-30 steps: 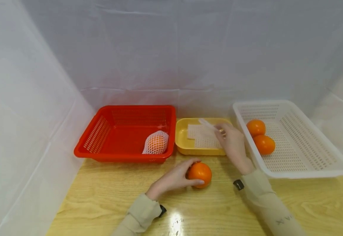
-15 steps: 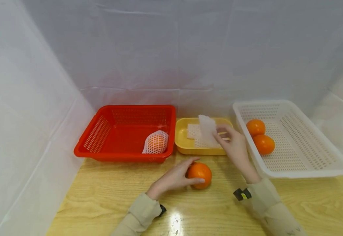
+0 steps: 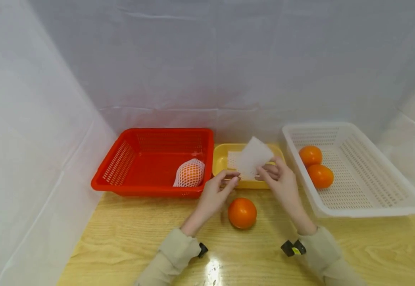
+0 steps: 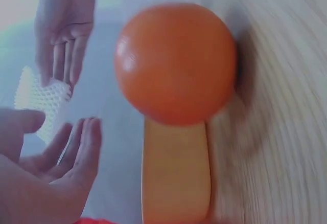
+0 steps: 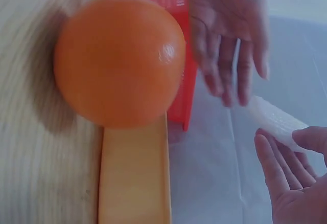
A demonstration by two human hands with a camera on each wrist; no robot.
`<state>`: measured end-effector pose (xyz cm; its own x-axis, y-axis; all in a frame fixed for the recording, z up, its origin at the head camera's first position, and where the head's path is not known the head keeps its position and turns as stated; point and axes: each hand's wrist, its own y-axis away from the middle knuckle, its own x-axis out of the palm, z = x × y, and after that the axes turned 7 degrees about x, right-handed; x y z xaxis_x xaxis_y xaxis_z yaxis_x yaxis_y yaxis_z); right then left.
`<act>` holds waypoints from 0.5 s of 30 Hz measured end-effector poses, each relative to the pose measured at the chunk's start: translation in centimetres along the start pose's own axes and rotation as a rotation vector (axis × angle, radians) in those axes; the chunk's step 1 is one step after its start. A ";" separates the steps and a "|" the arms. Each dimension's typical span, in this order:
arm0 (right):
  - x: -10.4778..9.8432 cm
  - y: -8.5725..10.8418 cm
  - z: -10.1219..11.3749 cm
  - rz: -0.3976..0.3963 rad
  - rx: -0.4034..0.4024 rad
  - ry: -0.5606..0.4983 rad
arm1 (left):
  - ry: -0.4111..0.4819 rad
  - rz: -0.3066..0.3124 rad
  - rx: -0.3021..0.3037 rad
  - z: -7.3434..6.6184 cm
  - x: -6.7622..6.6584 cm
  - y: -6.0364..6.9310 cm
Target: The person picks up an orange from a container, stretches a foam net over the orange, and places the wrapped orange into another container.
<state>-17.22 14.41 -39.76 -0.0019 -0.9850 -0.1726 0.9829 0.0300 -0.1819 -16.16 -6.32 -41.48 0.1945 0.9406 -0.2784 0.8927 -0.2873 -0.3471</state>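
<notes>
My right hand (image 3: 282, 180) pinches a white foam net sleeve (image 3: 254, 155) between thumb and fingers, above the yellow tray (image 3: 221, 166). Close by on its left is my left hand (image 3: 215, 192), holding nothing. Its fingers are loosely bent and point toward the sleeve; the left wrist view shows its palm and fingers (image 4: 91, 147) apart from one another. An orange (image 3: 242, 213) sits on the table in front of the tray, between my forearms, with neither hand on it. In the right wrist view the foam net sleeve (image 5: 278, 121) looks flat and partly hidden by the thumb.
More white net sleeves (image 3: 233, 159) lie in the yellow tray. At the left, a red basket (image 3: 150, 190) contains one orange (image 3: 189, 174) in a net. A white basket (image 3: 371, 211) with two oranges (image 3: 320, 176) stands at the right. White sheeting rises behind and beside the table.
My left hand has let go of the orange and moved up and forward toward the tray. My right hand has lifted the net sleeve from the tray and turned it.
</notes>
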 end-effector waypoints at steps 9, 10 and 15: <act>0.6 0.7 -1.0 -0.037 -0.091 0.030 | 0.267 -0.166 -0.081 -0.2 0.6 -0.9; 0.7 0.7 -1.0 -0.034 -0.096 0.038 | 0.276 -0.167 -0.089 -0.2 0.7 -0.9; 1.2 1.1 -1.2 0.009 -0.102 0.087 | 0.310 -0.211 -0.132 0.1 1.1 -0.8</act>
<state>-16.41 13.48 -41.34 -0.0138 -0.9663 -0.2570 0.9590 0.0599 -0.2769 -16.72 -5.10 -41.53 0.0962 0.9924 0.0772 0.9669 -0.0747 -0.2440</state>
